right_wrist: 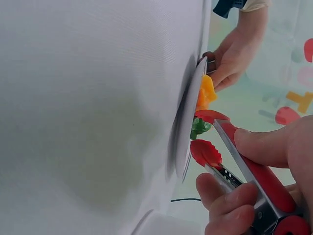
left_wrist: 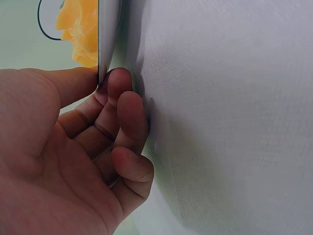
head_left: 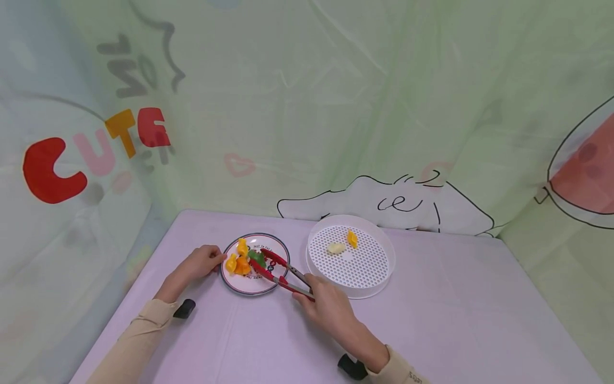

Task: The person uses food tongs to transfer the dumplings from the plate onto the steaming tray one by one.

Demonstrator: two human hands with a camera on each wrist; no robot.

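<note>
My left hand (head_left: 203,261) pinches the left rim of a round white plate (head_left: 251,290) with a dark edge and printed lettering. In my right hand (head_left: 331,308) is a pair of kitchen tongs (right_wrist: 259,181) with red scalloped tips and metal arms. The tips stand apart on either side of a green dumpling-shaped piece (head_left: 257,257) on the plate. Yellow pieces (head_left: 242,247) and an orange piece (head_left: 242,265) lie on the plate's left half. The left wrist view shows thumb and fingertips at the rim, below a yellow-orange piece (left_wrist: 80,29).
Right of the plate stands a round white tray with a perforated base (head_left: 360,272); it holds a cream piece (head_left: 336,248) and a yellow piece (head_left: 352,239). A pale lilac cloth (head_left: 455,320) covers the table. Printed curtains (head_left: 307,106) hang behind and at both sides.
</note>
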